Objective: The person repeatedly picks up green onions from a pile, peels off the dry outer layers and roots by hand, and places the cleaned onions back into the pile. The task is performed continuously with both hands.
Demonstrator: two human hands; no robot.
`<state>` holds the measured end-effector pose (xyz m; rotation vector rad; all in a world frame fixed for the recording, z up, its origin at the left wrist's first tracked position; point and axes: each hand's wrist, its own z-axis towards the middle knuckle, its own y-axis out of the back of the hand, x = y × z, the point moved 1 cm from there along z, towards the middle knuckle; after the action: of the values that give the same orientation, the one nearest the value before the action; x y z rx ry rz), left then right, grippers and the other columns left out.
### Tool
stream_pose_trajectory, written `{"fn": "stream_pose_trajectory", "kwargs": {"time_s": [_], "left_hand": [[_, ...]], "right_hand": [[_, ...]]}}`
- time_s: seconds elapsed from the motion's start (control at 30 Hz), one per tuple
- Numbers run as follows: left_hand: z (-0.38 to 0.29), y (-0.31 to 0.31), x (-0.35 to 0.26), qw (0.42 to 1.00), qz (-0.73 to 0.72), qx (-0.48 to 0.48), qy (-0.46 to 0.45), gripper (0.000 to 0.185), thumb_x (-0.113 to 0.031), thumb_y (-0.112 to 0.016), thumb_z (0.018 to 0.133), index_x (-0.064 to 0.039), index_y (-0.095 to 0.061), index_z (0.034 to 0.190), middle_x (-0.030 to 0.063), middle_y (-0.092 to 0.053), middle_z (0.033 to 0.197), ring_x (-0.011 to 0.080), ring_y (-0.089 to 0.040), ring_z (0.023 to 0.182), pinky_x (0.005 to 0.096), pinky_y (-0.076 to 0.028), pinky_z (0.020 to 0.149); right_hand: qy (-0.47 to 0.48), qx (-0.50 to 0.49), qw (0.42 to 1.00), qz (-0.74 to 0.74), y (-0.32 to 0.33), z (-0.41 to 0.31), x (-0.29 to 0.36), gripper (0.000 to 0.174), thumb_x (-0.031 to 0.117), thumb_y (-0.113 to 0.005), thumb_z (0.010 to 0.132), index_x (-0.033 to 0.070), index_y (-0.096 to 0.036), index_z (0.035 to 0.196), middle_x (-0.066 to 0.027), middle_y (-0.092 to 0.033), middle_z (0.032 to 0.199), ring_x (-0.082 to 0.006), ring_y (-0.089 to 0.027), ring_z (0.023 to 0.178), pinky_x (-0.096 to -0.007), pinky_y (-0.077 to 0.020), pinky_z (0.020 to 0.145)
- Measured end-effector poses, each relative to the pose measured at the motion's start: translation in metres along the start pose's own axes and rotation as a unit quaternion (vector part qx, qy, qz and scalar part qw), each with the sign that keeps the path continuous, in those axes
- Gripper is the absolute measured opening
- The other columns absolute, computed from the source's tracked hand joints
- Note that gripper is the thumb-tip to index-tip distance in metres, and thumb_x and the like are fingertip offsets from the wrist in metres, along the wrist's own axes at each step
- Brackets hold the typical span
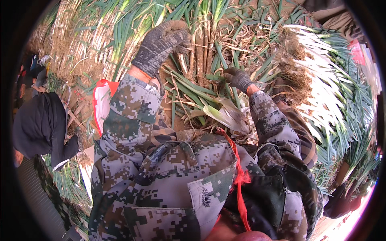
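My left hand (164,43), in a dark grey knit glove, is at upper centre with its fingers curled. It is beside a few upright scallions (199,57) with brown, dry outer skins and roots towards me. Whether it grips any stalk is hidden. My right hand (238,79), in a similar glove, hangs lower and to the right. A green leaf meets its fingertips, and I cannot tell if they pinch it. Between my forearms and my lap lie loose green leaves (193,93) and a pale, peeled-off sheath (227,116).
Unpeeled scallions (90,42) lie in rows at upper left. White, cleaned scallions (319,75) are piled at right, roots inward. Dry leaf litter (250,42) covers the ground ahead. A red-edged white bag (102,104) is by my left sleeve. A person in dark clothes (40,126) bends at far left.
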<state>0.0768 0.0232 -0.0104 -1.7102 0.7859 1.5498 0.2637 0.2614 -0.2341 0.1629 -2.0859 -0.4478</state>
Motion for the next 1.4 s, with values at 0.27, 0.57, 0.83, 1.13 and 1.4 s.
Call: {"fn": "stream_pose_trajectory", "kwargs": {"time_s": [0.27,0.57,0.83,1.13,1.4], "left_hand": [[-0.021,0.005,-0.005,0.998,0.0,-0.066,-0.024,0.047,-0.02,-0.064,0.092,0.005,-0.049,0.129,0.0166,-0.065,0.107,0.023,-0.066,0.092,0.0335,-0.055,0.08],[-0.04,-0.009,-0.002,0.998,-0.009,-0.066,0.019,0.041,-0.013,-0.062,0.091,0.004,-0.051,0.127,0.014,-0.065,0.105,0.0186,-0.065,0.091,0.0304,-0.054,0.079],[-0.038,-0.014,-0.001,0.996,0.043,-0.068,0.034,0.046,-0.015,-0.062,0.092,0.004,-0.047,0.131,0.0138,-0.063,0.105,0.0204,-0.064,0.092,0.0302,-0.054,0.077],[-0.034,-0.022,0.002,0.997,0.013,-0.062,0.043,0.047,-0.018,-0.062,0.093,0.004,-0.045,0.131,0.0143,-0.064,0.107,0.0194,-0.064,0.092,0.0316,-0.052,0.082],[-0.011,-0.004,0.03,0.993,0.018,-0.083,0.076,0.04,-0.018,-0.065,0.091,-0.001,-0.051,0.124,0.0132,-0.065,0.102,0.0188,-0.066,0.084,0.0281,-0.056,0.071]], "right_hand": [[-0.021,0.009,0.979,-0.203,-0.08,0.059,0.022,0.046,0.036,-0.059,0.089,0.002,-0.062,0.119,-0.0222,-0.063,0.117,-0.0376,-0.059,0.111,-0.0432,-0.0497,0.09],[-0.081,-0.018,0.954,-0.287,-0.123,0.094,0.008,0.045,0.035,-0.071,0.077,-0.003,-0.064,0.101,-0.0258,-0.067,0.1,-0.0374,-0.066,0.095,-0.0442,-0.0531,0.082],[-0.151,0.044,0.968,-0.195,-0.085,0.095,0.007,0.075,0.035,-0.075,0.07,-0.007,-0.049,0.126,-0.0271,-0.057,0.125,-0.0345,-0.056,0.117,-0.0402,-0.0442,0.099],[0.024,0.06,0.954,0.292,-0.047,0.053,0.004,0.061,0.019,-0.07,0.083,-0.001,-0.044,0.134,-0.013,-0.064,0.105,-0.0197,-0.06,0.093,-0.033,-0.0499,0.083],[0.095,0.11,0.883,0.446,-0.004,-0.029,0.097,0.041,0.028,-0.064,0.089,-0.003,-0.057,0.114,-0.0078,-0.065,0.086,-0.0179,-0.064,0.082,-0.0298,-0.0514,0.076]]}}
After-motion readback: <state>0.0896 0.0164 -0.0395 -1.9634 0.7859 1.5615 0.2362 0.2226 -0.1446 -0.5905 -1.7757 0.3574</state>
